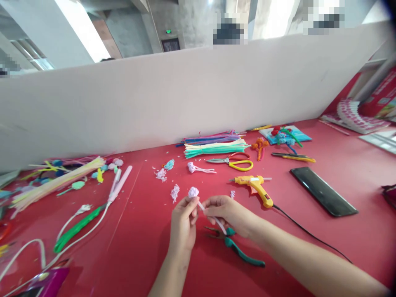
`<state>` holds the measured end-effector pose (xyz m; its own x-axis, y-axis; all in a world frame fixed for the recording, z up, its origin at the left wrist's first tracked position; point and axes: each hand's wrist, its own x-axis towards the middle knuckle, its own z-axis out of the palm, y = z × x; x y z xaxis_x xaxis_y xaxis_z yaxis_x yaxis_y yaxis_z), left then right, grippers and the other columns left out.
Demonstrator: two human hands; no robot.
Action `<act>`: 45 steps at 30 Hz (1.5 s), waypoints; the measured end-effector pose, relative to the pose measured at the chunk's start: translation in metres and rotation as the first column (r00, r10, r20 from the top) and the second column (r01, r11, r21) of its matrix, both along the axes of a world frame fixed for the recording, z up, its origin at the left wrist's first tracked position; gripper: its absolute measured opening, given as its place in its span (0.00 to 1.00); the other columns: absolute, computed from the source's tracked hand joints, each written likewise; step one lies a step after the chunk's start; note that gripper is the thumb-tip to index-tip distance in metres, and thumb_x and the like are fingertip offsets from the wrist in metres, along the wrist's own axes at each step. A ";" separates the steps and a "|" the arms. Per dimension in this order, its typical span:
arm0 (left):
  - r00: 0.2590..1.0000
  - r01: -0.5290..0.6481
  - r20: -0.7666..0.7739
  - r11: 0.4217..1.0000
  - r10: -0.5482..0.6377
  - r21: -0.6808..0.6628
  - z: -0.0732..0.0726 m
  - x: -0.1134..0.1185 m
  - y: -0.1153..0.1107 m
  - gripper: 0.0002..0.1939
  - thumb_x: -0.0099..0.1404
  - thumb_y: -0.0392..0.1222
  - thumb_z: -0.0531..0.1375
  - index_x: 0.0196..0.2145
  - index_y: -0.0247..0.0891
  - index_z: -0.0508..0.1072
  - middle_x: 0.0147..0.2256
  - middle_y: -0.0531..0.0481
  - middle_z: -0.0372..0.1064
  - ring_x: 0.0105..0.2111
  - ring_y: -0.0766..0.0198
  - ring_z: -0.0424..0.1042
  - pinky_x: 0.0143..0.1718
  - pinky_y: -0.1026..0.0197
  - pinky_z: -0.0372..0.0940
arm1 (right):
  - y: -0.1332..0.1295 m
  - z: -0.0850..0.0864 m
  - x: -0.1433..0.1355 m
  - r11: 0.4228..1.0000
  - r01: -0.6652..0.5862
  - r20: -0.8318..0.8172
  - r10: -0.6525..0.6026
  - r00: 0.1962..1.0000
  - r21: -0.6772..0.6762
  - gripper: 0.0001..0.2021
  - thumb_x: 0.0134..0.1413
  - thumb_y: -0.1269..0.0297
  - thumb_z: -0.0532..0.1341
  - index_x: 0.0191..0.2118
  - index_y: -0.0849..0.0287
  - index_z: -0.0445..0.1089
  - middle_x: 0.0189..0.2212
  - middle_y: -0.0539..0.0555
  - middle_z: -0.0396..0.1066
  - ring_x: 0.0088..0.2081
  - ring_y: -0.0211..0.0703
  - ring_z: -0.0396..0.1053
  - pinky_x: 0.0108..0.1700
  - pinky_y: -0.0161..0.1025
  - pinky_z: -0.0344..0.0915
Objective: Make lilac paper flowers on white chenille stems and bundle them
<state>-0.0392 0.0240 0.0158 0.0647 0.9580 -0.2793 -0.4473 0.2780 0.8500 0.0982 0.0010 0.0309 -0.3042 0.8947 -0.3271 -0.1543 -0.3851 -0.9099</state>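
My left hand [185, 216] pinches a pale pink pipe-cleaner flower [193, 192] just under its rounded head. The flower's stem [220, 225] slants down to the right, and my right hand [227, 211] has its fingers closed around the upper part of it. Below my right hand lie green-handled pliers [244, 252], their jaws partly behind the stem. Another pale pink pipe-cleaner piece [198, 168] with a bunched head rests beyond my hands. Small pink curled bits [175, 193] lie left of the flower.
A yellow glue gun [255, 185] with a black cord is at right, beside a dark glossy tray [323, 191]. Scissors [238, 161] and pipe-cleaner bundles [216, 147] lie near the white partition [154, 103]. A pink straightener [120, 183] and more pipe cleaners [55, 185] are at left.
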 end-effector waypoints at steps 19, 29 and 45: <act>0.995 -0.014 0.099 0.998 0.020 -0.063 0.016 0.010 0.046 0.13 0.45 0.36 0.71 0.27 0.31 0.73 0.18 0.56 0.64 0.15 0.78 0.59 0.12 0.76 0.49 | 0.037 0.014 0.067 0.907 -0.030 0.568 -0.238 0.788 0.420 0.10 0.53 0.63 0.53 0.38 0.58 0.69 0.24 0.49 0.69 0.22 0.36 0.62 0.26 0.34 0.56; 0.964 -0.098 0.236 0.988 0.124 -0.120 0.030 0.049 0.075 0.05 0.55 0.25 0.63 0.26 0.31 0.72 0.19 0.53 0.67 0.18 0.75 0.66 0.19 0.75 0.64 | 0.072 0.008 0.031 0.846 0.013 0.435 -0.287 0.853 0.533 0.05 0.50 0.66 0.56 0.30 0.58 0.68 0.19 0.47 0.65 0.22 0.37 0.60 0.26 0.34 0.56; 0.920 -0.371 0.147 0.928 0.363 0.025 0.038 -0.002 0.123 0.04 0.54 0.29 0.62 0.27 0.34 0.70 0.23 0.53 0.70 0.24 0.72 0.71 0.27 0.72 0.65 | 0.117 0.015 0.073 0.813 -0.253 0.833 -0.426 0.354 0.524 0.15 0.58 0.72 0.53 0.50 0.59 0.65 0.32 0.51 0.73 0.32 0.37 0.69 0.36 0.32 0.64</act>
